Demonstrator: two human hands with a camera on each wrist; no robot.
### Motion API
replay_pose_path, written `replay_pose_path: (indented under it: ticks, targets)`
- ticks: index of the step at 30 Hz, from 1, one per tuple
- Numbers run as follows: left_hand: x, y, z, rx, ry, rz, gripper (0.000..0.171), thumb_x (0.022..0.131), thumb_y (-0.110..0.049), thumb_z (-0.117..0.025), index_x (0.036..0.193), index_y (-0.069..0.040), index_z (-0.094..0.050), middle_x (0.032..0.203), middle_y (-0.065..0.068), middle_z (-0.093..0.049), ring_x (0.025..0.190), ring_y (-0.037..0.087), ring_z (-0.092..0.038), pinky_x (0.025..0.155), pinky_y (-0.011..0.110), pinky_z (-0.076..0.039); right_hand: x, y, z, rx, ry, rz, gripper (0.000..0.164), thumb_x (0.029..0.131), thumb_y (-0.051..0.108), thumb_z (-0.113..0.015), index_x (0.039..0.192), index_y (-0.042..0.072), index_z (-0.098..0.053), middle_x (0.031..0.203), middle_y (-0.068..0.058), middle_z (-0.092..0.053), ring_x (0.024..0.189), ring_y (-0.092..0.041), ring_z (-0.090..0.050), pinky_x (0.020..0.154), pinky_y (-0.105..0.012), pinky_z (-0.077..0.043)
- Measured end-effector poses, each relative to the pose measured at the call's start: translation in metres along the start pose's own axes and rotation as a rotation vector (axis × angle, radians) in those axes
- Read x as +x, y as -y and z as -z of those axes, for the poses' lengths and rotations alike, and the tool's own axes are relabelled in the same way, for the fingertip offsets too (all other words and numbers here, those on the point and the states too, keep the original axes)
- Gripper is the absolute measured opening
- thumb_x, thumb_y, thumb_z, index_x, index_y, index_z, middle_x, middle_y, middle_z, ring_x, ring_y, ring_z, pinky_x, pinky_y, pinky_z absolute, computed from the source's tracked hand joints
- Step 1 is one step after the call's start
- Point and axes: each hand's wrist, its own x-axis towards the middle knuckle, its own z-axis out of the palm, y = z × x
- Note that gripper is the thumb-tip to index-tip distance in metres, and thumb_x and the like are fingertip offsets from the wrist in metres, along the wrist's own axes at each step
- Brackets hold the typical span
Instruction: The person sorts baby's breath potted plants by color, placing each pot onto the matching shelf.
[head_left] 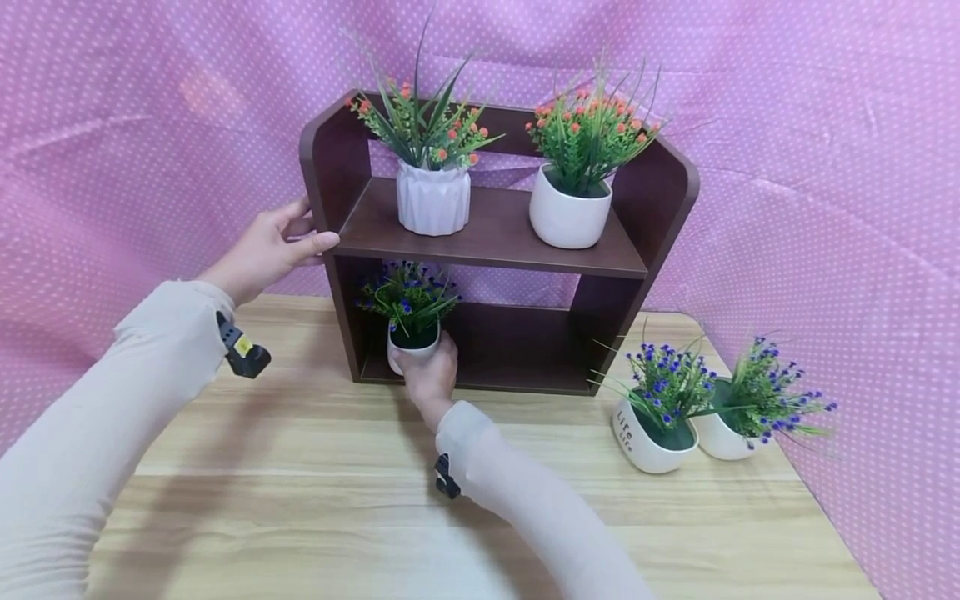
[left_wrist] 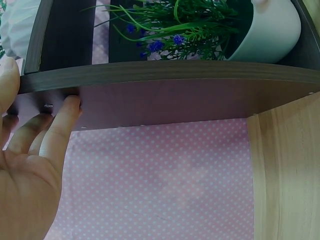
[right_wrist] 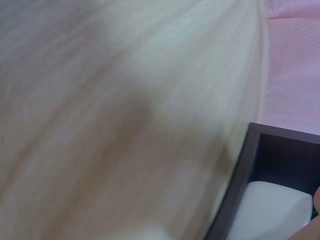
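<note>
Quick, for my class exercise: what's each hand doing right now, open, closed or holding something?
Left hand: holding the side edge of the shelf unit.
Right hand: holding the blue-flowered potted plant.

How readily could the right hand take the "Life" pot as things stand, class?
Probably not yet: the right hand grips another pot in the lower shelf. Once freed, its way over the table to the "Life" pot looks clear.
</note>
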Motion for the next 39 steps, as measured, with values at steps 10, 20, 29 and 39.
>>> replay_pose_path:
  ticks: [10, 20, 29, 39]
  targets:
    - [0.0, -0.001, 0.0, 0.001, 0.003, 0.005, 0.069, 0.094, -0.028, -0.062, 0.153, -0.021, -0.026, 0.145, 0.021, -0.043, 0.111, 0.009, -0.059, 0.081, 0.016, -0.054, -0.004, 0.019, 0.039, -0.036, 0.198, -0.017, 0.086, 0.074, 0.028, -0.083, 0.141, -0.003, -0.038, 0.138, -0.021, -0.045, 0.125, -0.033, -0.046, 0.107, -0.041, -0.04]
    - [-0.002, -0.003, 0.0, 0.01, -0.016, 0.011, 0.069, 0.094, -0.028, -0.062, 0.152, -0.019, -0.028, 0.141, 0.024, -0.046, 0.104, 0.003, -0.06, 0.08, 0.016, -0.055, -0.027, 0.018, 0.091, -0.048, 0.395, -0.014, 0.09, 0.081, 0.038, -0.077, 0.148, 0.004, -0.029, 0.151, -0.016, -0.031, 0.138, -0.031, -0.032, 0.114, -0.043, -0.031]
    - [-0.003, -0.004, -0.002, -0.012, -0.008, 0.021, 0.069, 0.094, -0.027, -0.062, 0.152, -0.019, -0.026, 0.143, 0.024, -0.044, 0.108, 0.004, -0.06, 0.081, 0.016, -0.054, -0.047, 0.001, 0.146, 0.051, 0.45, 0.008, 0.086, 0.081, 0.036, -0.077, 0.148, 0.007, -0.03, 0.155, -0.013, -0.024, 0.139, -0.037, -0.028, 0.114, -0.052, -0.027]
    - [-0.001, -0.002, -0.001, -0.009, 0.007, 0.025, 0.071, 0.094, -0.027, -0.062, 0.153, -0.02, -0.024, 0.146, 0.021, -0.041, 0.116, 0.01, -0.057, 0.082, 0.015, -0.054, -0.058, -0.009, 0.206, 0.052, 0.401, -0.004, 0.085, 0.08, 0.027, -0.079, 0.148, 0.013, -0.031, 0.155, -0.01, -0.026, 0.138, -0.038, -0.03, 0.114, -0.053, -0.027]
